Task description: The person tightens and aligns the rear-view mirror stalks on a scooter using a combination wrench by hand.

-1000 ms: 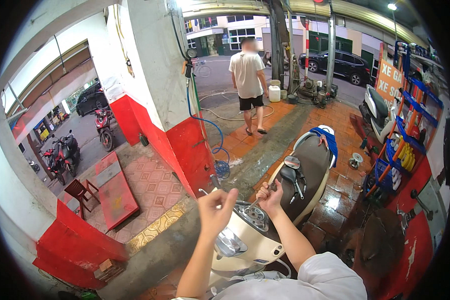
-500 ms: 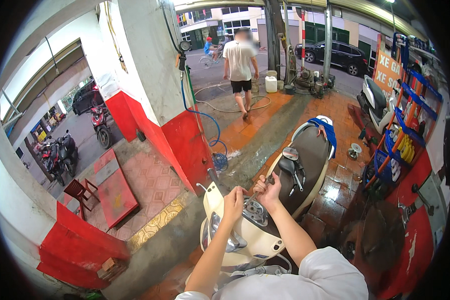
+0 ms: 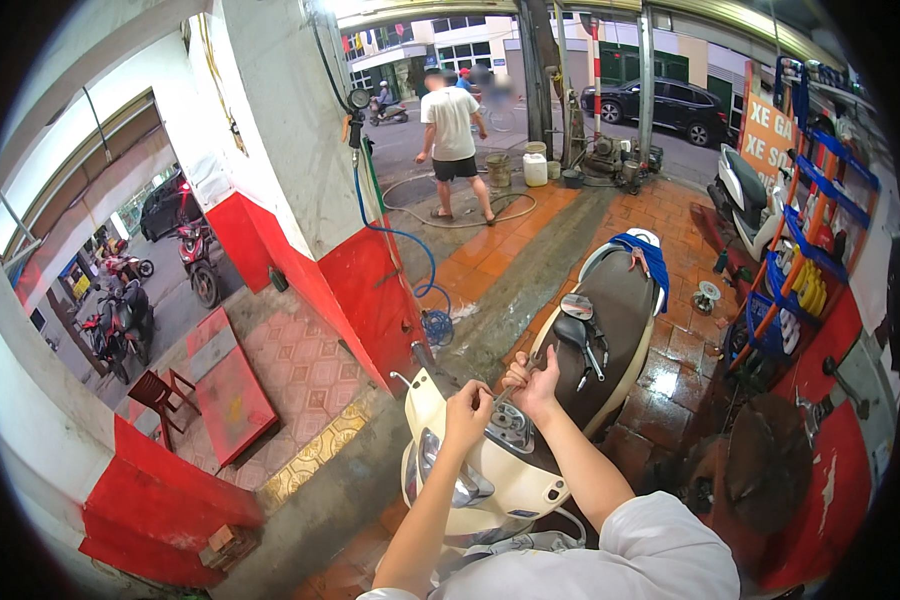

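Observation:
Both my hands are raised over the front of a cream scooter (image 3: 505,470), above its instrument panel (image 3: 511,428). In my right hand (image 3: 537,388) is what looks like a screwdriver (image 3: 549,356), its dark handle inside the curled fingers and its thin shaft slanting down to the left. My left hand (image 3: 467,412) is closed in a pinch near the shaft's tip; whatever it grips is hidden by the fingers. Past my right hand, two loose mirrors (image 3: 574,332) with metal stems lie on the dark seat (image 3: 620,300). A blue cloth (image 3: 652,268) drapes over the seat's far end.
A red and white pillar (image 3: 360,290) with a coiled blue hose (image 3: 437,325) stands to the left. On the right is a rack (image 3: 795,240) with blue baskets. A person in a white shirt (image 3: 450,125) walks near the street. Wet orange tiles (image 3: 660,395) surround the scooter.
The person in the white shirt has moved left near the street. My hands stay almost in place, with the right thumb now more upright against the tool's handle.

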Available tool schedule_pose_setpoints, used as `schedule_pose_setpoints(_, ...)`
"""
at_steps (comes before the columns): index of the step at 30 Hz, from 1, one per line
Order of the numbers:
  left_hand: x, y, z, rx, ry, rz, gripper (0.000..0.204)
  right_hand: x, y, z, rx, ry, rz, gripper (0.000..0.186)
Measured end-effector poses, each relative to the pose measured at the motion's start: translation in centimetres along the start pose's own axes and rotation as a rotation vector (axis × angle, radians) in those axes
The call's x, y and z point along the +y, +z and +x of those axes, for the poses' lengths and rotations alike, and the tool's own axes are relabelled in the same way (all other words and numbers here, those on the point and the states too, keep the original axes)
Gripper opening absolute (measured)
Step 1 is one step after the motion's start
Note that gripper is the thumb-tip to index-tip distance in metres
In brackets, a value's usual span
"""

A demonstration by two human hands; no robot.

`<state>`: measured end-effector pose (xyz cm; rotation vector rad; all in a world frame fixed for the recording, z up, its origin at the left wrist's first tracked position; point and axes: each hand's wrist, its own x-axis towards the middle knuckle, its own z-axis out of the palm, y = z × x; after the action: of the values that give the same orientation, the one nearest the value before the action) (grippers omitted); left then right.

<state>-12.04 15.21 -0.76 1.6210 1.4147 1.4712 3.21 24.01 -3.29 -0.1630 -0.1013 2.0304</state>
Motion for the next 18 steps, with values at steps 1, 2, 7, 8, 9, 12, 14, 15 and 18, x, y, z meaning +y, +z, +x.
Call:
schedule_pose_setpoints(1,-0.1,0.2,0.0,-0.002,0.000,-0.009,0.012,-0.1,-0.3,0.1,0.001,0.000,-0.001,0.062)
schedule_pose_setpoints(2,-0.4,0.3,-0.1,-0.007,0.004,-0.005,0.012,-0.3,-0.8,0.3,-0.007,0.006,-0.011,0.061)
schedule_pose_setpoints(7,-0.6,0.6,-0.1,-0.002,-0.007,-0.015,0.011,-0.7,-1.7,0.7,-0.059,0.027,-0.067,0.054)
schedule_pose_setpoints(8,-0.4,0.5,-0.2,0.007,-0.003,0.001,0.011,-0.6,-1.5,0.6,-0.054,0.036,-0.068,0.052)
schedule_pose_setpoints(9,-0.2,0.4,-0.3,0.016,0.002,0.017,0.010,-0.6,-1.4,0.4,-0.049,0.043,-0.069,0.050)
schedule_pose_setpoints(12,0.7,0.2,-0.4,0.008,-0.004,0.071,0.010,-0.4,-0.8,0.0,-0.052,0.049,-0.090,0.047)
schedule_pose_setpoints(14,0.6,0.2,-0.3,0.025,0.070,0.127,0.010,-0.3,-0.5,-0.2,-0.069,0.054,-0.078,0.046)
schedule_pose_setpoints(15,0.1,0.3,-0.3,0.050,0.151,0.163,0.012,-0.2,-0.4,-0.2,-0.081,0.059,-0.056,0.046)
schedule_pose_setpoints(18,0.8,0.6,-0.2,0.063,0.339,0.307,0.016,-0.4,0.5,-0.4,-0.083,0.019,0.021,0.045)
